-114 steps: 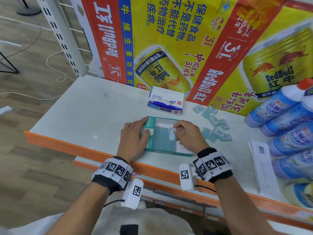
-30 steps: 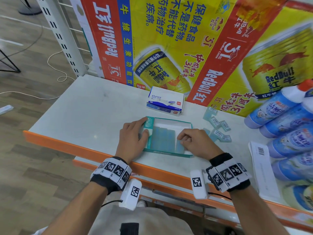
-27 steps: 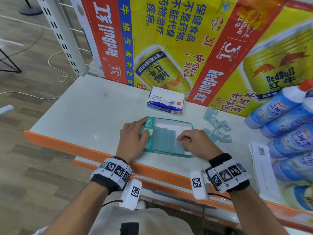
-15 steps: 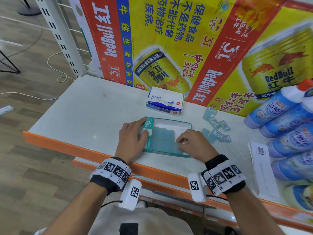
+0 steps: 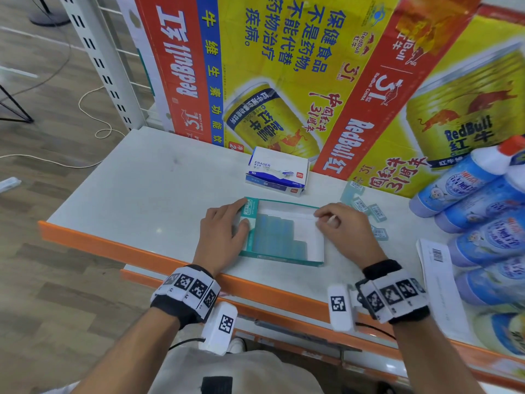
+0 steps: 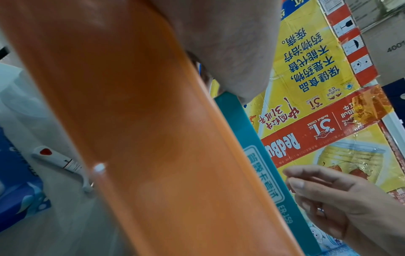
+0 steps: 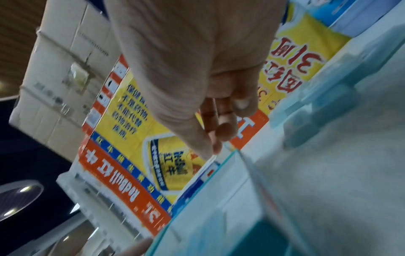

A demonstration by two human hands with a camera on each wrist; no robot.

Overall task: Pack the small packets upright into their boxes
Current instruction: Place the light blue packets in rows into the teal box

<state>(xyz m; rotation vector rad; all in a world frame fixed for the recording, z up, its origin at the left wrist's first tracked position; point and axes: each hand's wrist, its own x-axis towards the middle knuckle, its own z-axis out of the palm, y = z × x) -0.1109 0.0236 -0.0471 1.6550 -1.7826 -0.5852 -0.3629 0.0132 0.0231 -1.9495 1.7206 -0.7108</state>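
An open teal box (image 5: 249, 207) lies flat on the white shelf, with rows of pale blue packets (image 5: 279, 237) filling its left part. My left hand (image 5: 224, 231) lies flat beside the box's left wall, thumb against that wall, index tip at the far left corner. My right hand (image 5: 326, 218) hovers at the box's far right corner with fingers loosely curled. In the right wrist view nothing shows between the fingers (image 7: 227, 131) above the box (image 7: 219, 199). Several loose packets (image 5: 366, 209) lie to the right of the box.
A white and blue eraser box (image 5: 277, 173) sits behind the teal box. Blue bottles (image 5: 483, 194) lie at the right, with a barcoded paper (image 5: 437, 265) in front of them. Printed cardboard (image 5: 284, 66) walls the back. The shelf's orange edge (image 5: 113, 245) runs along the front.
My right hand has drawn out of the box's near right part and moved to its far right corner. The left hand and the box have stayed put.
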